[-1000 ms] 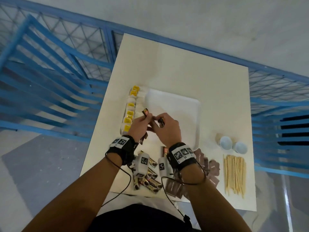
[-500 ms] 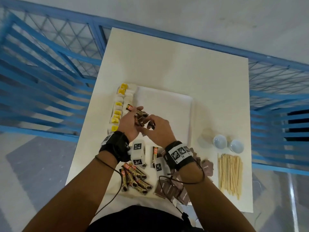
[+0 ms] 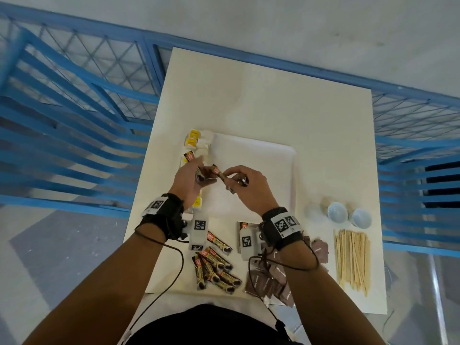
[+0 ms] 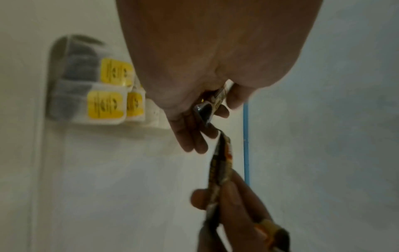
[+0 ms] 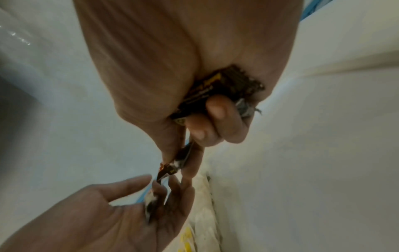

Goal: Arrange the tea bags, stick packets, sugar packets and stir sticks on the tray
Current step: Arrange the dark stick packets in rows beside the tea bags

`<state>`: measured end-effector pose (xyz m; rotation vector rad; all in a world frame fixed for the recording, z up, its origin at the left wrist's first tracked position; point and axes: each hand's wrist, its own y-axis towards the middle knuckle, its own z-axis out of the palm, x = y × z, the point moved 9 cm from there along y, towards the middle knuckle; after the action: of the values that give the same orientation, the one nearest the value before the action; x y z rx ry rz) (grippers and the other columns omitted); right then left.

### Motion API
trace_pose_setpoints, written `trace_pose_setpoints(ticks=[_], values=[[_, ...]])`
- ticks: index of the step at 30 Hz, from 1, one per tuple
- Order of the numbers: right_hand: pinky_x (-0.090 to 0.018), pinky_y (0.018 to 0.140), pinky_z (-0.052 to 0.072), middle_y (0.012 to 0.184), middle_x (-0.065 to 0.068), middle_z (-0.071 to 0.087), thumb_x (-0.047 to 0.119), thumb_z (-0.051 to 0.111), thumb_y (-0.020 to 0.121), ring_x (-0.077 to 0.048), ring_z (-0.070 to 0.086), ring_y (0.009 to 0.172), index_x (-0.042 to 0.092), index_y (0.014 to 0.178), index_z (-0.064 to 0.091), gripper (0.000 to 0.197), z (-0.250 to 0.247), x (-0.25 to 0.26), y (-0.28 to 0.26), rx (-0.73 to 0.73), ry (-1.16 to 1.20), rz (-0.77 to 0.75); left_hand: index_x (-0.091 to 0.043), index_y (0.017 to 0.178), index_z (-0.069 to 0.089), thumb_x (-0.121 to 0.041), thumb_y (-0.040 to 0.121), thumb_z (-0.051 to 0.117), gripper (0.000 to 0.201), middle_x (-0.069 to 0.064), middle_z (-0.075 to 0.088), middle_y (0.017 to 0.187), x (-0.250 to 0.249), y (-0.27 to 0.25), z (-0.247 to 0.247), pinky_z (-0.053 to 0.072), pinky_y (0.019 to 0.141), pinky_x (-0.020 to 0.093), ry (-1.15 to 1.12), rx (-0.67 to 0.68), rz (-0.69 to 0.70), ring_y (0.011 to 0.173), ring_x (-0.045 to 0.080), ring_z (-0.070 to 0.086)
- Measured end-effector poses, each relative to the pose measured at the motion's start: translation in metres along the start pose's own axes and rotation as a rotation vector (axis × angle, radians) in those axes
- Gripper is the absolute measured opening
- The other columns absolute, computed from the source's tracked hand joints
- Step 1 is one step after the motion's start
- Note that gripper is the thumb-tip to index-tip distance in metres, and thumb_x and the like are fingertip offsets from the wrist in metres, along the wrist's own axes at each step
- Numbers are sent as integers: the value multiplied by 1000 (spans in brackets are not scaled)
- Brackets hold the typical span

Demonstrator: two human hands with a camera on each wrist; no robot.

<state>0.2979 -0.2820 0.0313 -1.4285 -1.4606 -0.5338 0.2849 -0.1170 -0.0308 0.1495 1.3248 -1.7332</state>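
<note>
Both hands hover over the left part of the white tray (image 3: 261,195). My left hand (image 3: 201,176) grips a brown stick packet (image 4: 207,105) in its curled fingers. A small bundle of stick packets (image 5: 218,90) sits in my right hand (image 3: 230,179), whose thumb and forefinger pinch one more packet (image 3: 217,171) and hold it out against the left fingers. Yellow-tagged tea bags (image 3: 196,143) line the tray's left edge. Loose stick packets (image 3: 216,265), brown sugar packets (image 3: 271,277) and wooden stir sticks (image 3: 352,260) lie on the table near me.
Two small pale cups (image 3: 337,211) stand right of the tray, above the stir sticks. The white table (image 3: 273,100) is ringed by blue railings (image 3: 74,100). Cables run from both wrist bands across the near table edge.
The hands have drawn slightly apart. The right hand now holds one stick packet out to the left hand, which has turned its palm toward it.
</note>
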Motion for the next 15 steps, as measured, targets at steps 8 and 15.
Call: trace_pose_setpoints(ticks=[8,15], values=[[-17,45,38,81,-11,73,13,71,92,-4,51,50,13,111,73,18,-2,0,2,150,145,66,-12,77,47,7,82,76,35,32,66,94,-15,-12,8,61,81,39,362,177,99,78,36,73],[-12,67,44,84,11,70,28,74,90,0,62,75,27,101,73,12,-15,-4,17,-58,-123,11,-13,79,46,4,84,77,36,22,74,86,-26,-6,8,63,83,45,416,120,163,81,38,74]])
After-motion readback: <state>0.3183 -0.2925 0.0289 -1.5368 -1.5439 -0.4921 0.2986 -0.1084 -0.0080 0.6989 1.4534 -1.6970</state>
